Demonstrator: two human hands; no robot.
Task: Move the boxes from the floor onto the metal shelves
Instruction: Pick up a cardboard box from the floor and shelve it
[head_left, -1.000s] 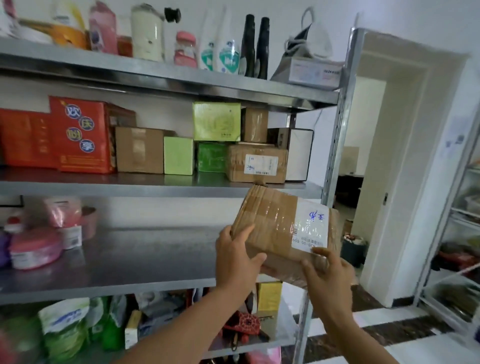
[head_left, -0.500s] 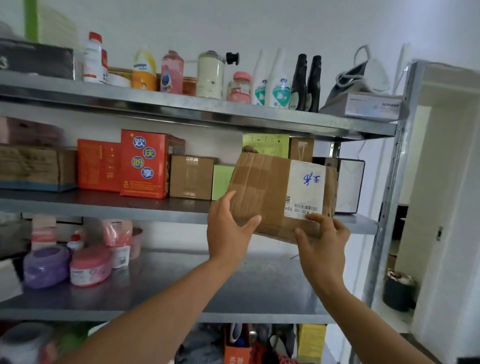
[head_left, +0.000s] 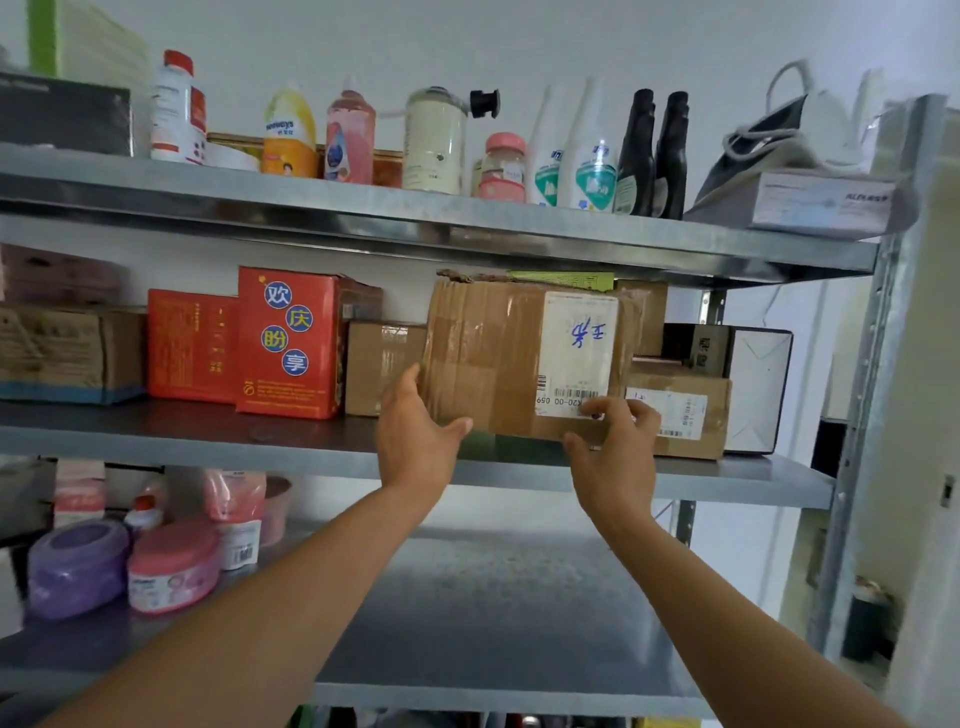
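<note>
Cardboard box (head_left: 498, 358), taped shut, contents unseen, at middle shelf (head_left: 208, 441) front edge before smaller cartons (head_left: 675, 410). Left hand (head_left: 415, 436) grips its lower-left corner; right hand (head_left: 613, 452) grips its lower edge.

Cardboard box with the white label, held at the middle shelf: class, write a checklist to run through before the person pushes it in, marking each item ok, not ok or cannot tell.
1. Left hand holds the cardboard box at its lower left corner: ok.
2. Right hand grips the lower right edge, fingers curled over the label: ok.
3. Box top sits below the upper shelf lip: ok.
4. Box base rests on the middle shelf: cannot tell.
5. Room behind the box: cannot tell; a green box shows just over its top.
</note>
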